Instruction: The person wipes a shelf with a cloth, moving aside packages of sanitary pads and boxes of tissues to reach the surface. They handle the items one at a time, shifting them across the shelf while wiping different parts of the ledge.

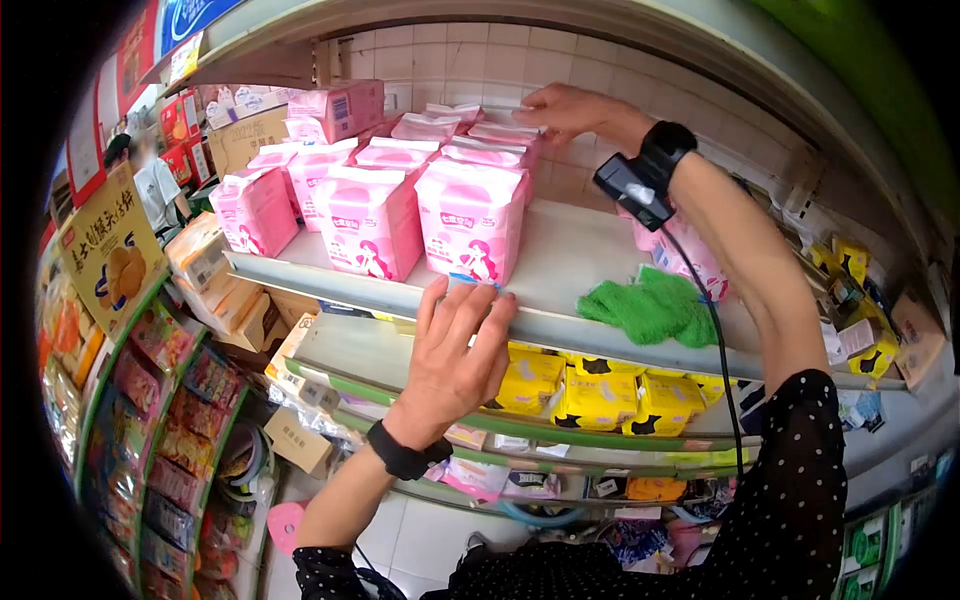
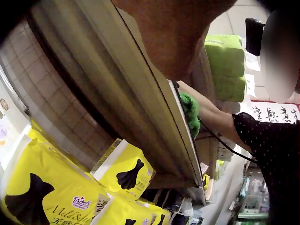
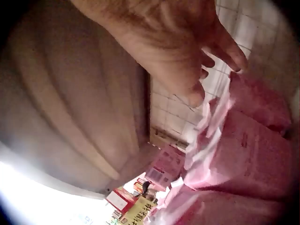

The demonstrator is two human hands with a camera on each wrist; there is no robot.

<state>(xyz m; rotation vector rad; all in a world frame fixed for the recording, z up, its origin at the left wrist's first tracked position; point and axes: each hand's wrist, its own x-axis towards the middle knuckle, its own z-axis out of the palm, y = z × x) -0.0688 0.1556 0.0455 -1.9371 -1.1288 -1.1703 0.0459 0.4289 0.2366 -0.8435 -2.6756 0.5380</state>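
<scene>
Pink packs with a printed figure stand in rows on the shelf; the front right pack (image 1: 472, 222) is nearest my left hand (image 1: 455, 345). That hand rests its spread fingers at the shelf's front edge, just below this pack. My right hand (image 1: 575, 112) reaches to the back of the shelf, over the rearmost packs. In the right wrist view, its fingertips are right at the top corner of a pink pack (image 3: 258, 101), with the thumb pointing down beside the wrapper tops. A green cloth (image 1: 650, 305) lies on the shelf to the right of the packs.
More pink packs (image 1: 690, 255) lie behind the green cloth, partly hidden by my right forearm. Yellow packs (image 1: 595, 398) fill the shelf below. A cable (image 1: 715, 330) hangs from the right wrist camera. At left are a snack rack (image 1: 170, 440) and a person (image 1: 158, 190).
</scene>
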